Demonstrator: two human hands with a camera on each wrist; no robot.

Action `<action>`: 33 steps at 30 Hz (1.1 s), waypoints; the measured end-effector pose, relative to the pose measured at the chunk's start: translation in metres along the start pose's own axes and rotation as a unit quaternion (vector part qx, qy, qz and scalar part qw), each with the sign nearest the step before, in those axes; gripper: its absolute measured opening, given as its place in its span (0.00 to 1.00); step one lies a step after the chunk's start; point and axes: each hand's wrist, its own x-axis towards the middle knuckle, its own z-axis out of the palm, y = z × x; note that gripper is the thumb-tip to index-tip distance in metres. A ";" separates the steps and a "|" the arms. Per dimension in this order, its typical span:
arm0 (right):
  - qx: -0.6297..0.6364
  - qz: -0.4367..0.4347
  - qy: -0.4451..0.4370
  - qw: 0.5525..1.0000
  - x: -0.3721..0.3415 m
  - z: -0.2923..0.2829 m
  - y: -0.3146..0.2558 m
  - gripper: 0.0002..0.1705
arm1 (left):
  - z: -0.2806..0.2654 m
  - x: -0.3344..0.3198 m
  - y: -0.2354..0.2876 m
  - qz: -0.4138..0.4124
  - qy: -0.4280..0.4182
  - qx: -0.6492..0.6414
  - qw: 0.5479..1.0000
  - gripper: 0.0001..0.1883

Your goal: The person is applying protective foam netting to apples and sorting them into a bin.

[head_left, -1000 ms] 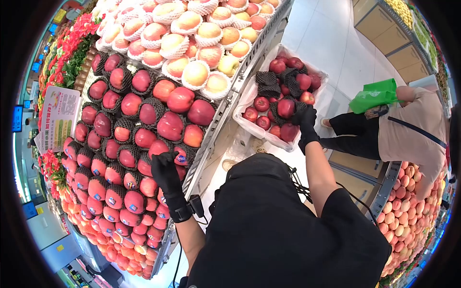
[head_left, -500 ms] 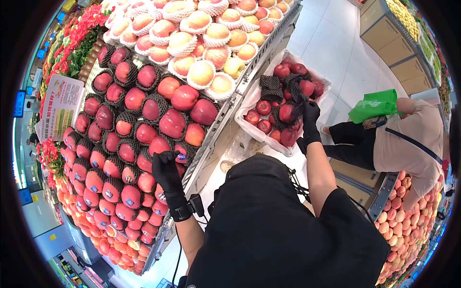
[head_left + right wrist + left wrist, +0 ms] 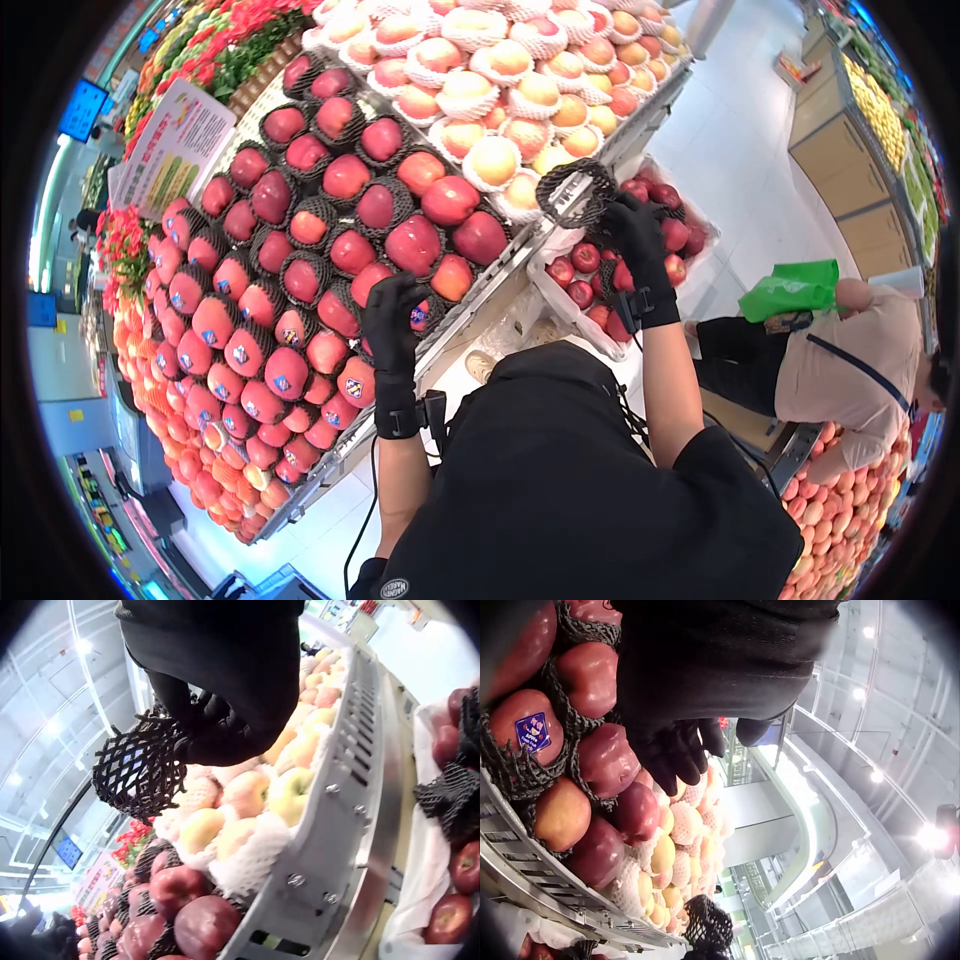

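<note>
And up it comes: my right hand, down among the crate's apples a moment ago, has lifted toward the display rail, bringing the black net sleeve with it. Now the sleeve's round mouth faces up at the head camera, rail showing through; from the right wrist, its long axis slants down and away from my fingertips. It's just beyond them, clamped by its near edge between thumb and fingers, out over the rail. My left hand hangs over the dark red apples, fingers loosely bent, gripping nothing. My glove hides the exact pinch, my right hand and wrist cover part of the crate, and the left wrist view cuts off the sleeve's lower end.
</note>
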 end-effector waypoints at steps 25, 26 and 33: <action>-0.114 0.067 -0.278 0.952 -0.046 0.182 0.022 0.32 | -0.002 0.022 -0.002 0.023 0.098 -0.038 0.994 0.14; -0.146 0.044 -0.288 0.945 -0.045 0.185 0.024 0.34 | -0.001 0.022 -0.001 0.036 0.113 -0.031 0.992 0.14; -0.283 -0.038 -0.157 0.945 -0.048 0.205 0.022 0.19 | -0.010 0.013 0.005 -0.051 -0.005 -0.020 0.998 0.17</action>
